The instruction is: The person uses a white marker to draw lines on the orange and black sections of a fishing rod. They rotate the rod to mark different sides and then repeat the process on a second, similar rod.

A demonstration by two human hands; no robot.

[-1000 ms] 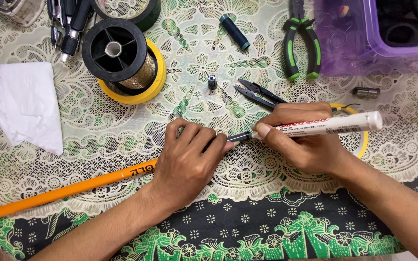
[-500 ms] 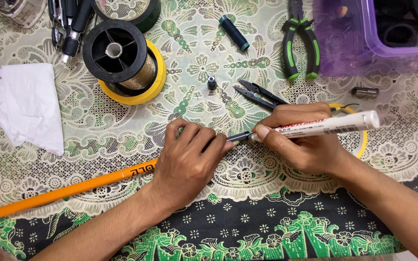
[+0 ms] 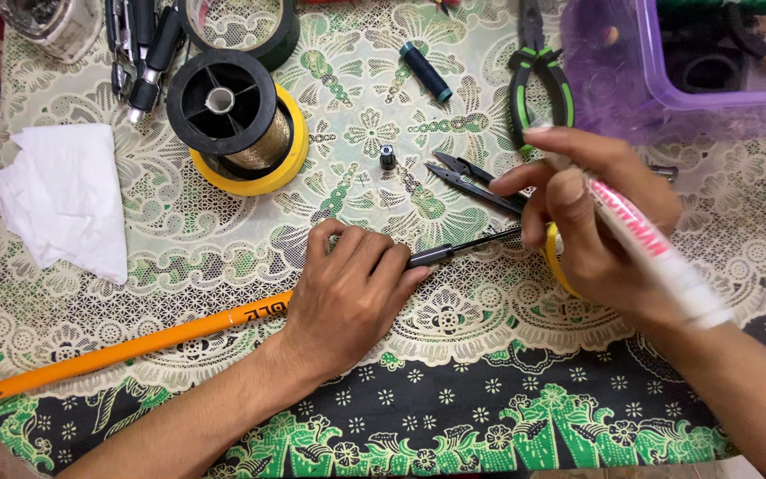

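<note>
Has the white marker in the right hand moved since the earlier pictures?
Yes. The white marker lay almost level before; now it tilts, its tip raised toward the green pliers, held by the right hand.

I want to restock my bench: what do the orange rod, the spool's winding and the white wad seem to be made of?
Orange rod: glossy painted surface, core material unclear. Spool: black plastic-looking reel wound with shiny gold thread or fine wire; cannot tell which. White wad: soft crumpled tissue paper, matte, creased.

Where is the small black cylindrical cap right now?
In the head view, the small black cap stands on the lace tablecloth near top centre, between the wire spool and the black snips.
</note>
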